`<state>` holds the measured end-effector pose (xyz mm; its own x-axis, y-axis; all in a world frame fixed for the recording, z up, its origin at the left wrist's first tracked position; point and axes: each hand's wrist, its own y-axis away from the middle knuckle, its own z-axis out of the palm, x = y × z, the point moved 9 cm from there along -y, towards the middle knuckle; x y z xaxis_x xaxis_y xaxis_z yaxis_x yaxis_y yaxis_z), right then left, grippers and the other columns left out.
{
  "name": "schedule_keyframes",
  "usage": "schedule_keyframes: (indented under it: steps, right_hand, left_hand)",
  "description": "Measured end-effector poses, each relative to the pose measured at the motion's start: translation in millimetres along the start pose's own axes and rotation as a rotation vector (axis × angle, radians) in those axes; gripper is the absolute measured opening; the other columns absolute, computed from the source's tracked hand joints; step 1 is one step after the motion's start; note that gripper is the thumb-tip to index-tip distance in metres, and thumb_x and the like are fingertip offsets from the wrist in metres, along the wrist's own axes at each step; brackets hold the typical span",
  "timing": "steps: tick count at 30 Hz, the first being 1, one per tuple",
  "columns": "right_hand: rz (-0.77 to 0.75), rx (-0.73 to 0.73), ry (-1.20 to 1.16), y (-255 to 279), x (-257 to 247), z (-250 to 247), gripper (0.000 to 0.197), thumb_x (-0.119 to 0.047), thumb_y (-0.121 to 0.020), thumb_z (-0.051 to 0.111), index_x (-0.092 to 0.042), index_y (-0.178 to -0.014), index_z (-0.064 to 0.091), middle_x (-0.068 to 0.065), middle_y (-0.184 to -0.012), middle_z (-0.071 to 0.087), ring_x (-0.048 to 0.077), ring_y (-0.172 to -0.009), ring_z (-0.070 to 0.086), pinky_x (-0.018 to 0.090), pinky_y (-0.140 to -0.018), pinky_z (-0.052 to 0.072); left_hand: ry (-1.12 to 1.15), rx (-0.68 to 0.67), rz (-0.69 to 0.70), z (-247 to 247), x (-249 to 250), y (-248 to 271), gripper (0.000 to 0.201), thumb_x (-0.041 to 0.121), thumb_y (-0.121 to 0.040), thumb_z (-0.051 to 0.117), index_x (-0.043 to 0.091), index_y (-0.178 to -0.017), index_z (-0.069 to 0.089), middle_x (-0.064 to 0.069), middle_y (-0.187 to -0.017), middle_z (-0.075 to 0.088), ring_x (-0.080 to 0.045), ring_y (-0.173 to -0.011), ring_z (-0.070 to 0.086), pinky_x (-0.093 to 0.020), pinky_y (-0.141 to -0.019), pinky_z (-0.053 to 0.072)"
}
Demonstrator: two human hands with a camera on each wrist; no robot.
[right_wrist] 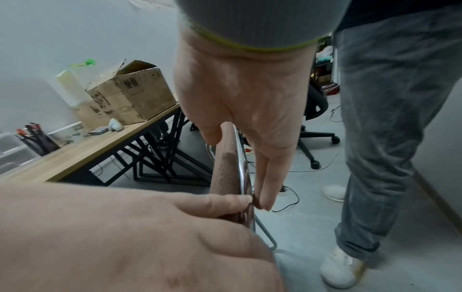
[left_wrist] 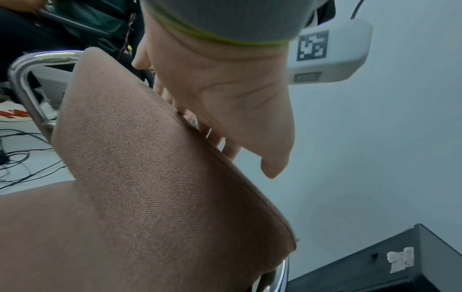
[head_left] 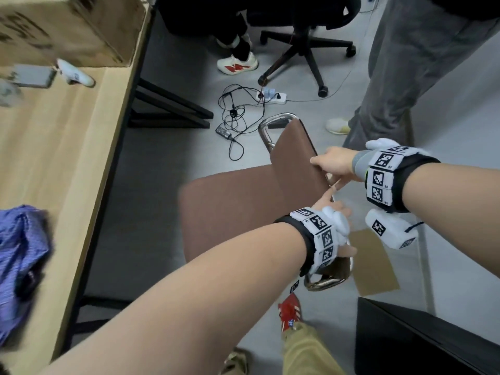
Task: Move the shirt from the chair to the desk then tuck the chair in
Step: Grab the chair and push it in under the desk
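1. The right hand [head_left: 334, 163] holds the top edge of the chair [head_left: 232, 209] back. The thumb is on the front and the fingers [right_wrist: 268, 177] go down behind it.
2. The left hand [head_left: 334, 220] is on the same edge, nearer the person. Its thumb [right_wrist: 225, 201] pinches the edge. The other fingers are hidden, so I cannot tell how far they curl.
3. The shirt [head_left: 21, 261] is purple. It lies bunched up on the desk [head_left: 67, 147], so that part looks done.
4. The chair seat is bare and stands well apart from the desk.
5. To tuck it in well, I think both hands should push evenly and slowly. Aim the seat straight under the desk, between the black desk legs [head_left: 173, 109].
6. Watch the cords [head_left: 238, 117] on the floor near the chair. They could catch.
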<state>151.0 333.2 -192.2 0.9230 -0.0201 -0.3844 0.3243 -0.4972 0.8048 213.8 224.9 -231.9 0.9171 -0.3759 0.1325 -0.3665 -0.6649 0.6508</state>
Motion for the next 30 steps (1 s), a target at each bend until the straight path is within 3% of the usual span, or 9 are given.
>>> schedule_keyframes:
  steps: [4,7,16,20,22,24,26,28,30]
  right_hand:
    - [-0.070,0.001,0.006,3,-40,31,0.028,-0.038,-0.098,0.052,-0.013,-0.087,0.052,0.005,-0.093,0.060,0.034,-0.106,0.070,0.038,-0.074,0.056]
    - [-0.114,-0.012,-0.015,5,-74,59,0.027,-0.038,-0.094,0.058,-0.012,-0.087,0.055,0.009,-0.095,0.065,0.032,-0.108,0.072,0.042,-0.080,0.060]
    - [-0.121,0.015,0.071,-6,-144,144,0.013,-0.012,-0.088,0.062,0.001,-0.090,0.061,0.019,-0.077,0.068,0.036,-0.075,0.073,0.044,-0.074,0.065]
    - [-0.087,0.032,0.017,-5,-170,178,0.014,-0.003,-0.090,0.062,-0.001,-0.078,0.054,0.017,-0.066,0.061,0.036,-0.062,0.068,0.045,-0.063,0.063]
    - [-0.072,0.003,-0.038,-4,-185,194,0.019,-0.002,-0.093,0.061,-0.004,-0.078,0.049,0.017,-0.070,0.058,0.032,-0.059,0.062,0.045,-0.064,0.061]
    - [-0.079,-0.041,-0.067,-2,-201,212,0.020,-0.002,-0.096,0.059,-0.006,-0.079,0.048,0.016,-0.075,0.057,0.028,-0.060,0.060,0.043,-0.062,0.063]
    - [-0.107,-0.102,-0.057,-4,-224,232,0.020,0.001,-0.097,0.055,-0.007,-0.079,0.050,0.020,-0.082,0.060,0.026,-0.063,0.059,0.042,-0.062,0.065]
    - [-0.100,-0.116,-0.101,-6,-235,241,0.013,0.000,-0.099,0.051,-0.006,-0.088,0.050,0.022,-0.083,0.058,0.027,-0.062,0.057,0.034,-0.046,0.059]
    - [-0.065,-0.121,-0.154,-10,-246,250,0.004,0.000,-0.101,0.047,-0.003,-0.098,0.048,0.017,-0.078,0.051,0.030,-0.062,0.056,0.033,-0.037,0.055]
  left_hand:
    - [-0.217,-0.009,-0.004,39,-10,33,0.077,0.076,-0.084,0.035,0.020,-0.130,0.061,-0.005,-0.138,0.058,-0.030,-0.134,0.045,-0.056,-0.120,0.011]
    - [-0.342,-0.054,0.021,45,-14,73,0.057,0.064,-0.095,0.035,0.025,-0.125,0.063,0.003,-0.137,0.059,-0.020,-0.132,0.047,-0.046,-0.121,0.014]
    - [-0.225,-0.110,0.066,131,-32,166,0.036,0.034,-0.104,0.035,0.033,-0.136,0.050,0.012,-0.147,0.048,-0.010,-0.144,0.030,-0.039,-0.124,0.007]
    - [0.146,-0.030,-0.253,157,-72,194,0.069,0.044,-0.099,-0.006,0.024,-0.143,0.043,0.003,-0.151,0.043,-0.016,-0.143,0.034,-0.017,-0.114,0.028]
    - [0.086,-0.078,-0.164,181,-67,203,0.050,0.045,-0.103,0.016,0.029,-0.140,0.046,0.009,-0.149,0.046,-0.015,-0.143,0.033,-0.030,-0.120,0.019]
    - [0.477,-0.380,-0.540,240,-94,224,0.048,0.043,-0.102,0.019,0.035,-0.133,0.055,0.026,-0.136,0.053,0.001,-0.134,0.041,-0.030,-0.119,0.016]
    - [0.369,-0.085,-0.902,272,-140,235,0.075,0.028,-0.099,-0.009,0.026,-0.142,0.052,0.040,-0.124,0.056,0.036,-0.096,0.044,-0.008,-0.100,0.019]
    - [0.304,-0.025,-1.093,291,-157,257,0.072,0.025,-0.097,-0.014,0.017,-0.156,0.026,0.003,-0.159,0.036,0.041,-0.083,0.041,-0.002,-0.084,0.020]
    - [0.409,-0.231,-0.778,301,-137,255,0.054,0.038,-0.103,0.009,0.033,-0.148,0.038,-0.018,-0.151,0.038,0.013,-0.126,0.045,-0.009,-0.101,0.023]
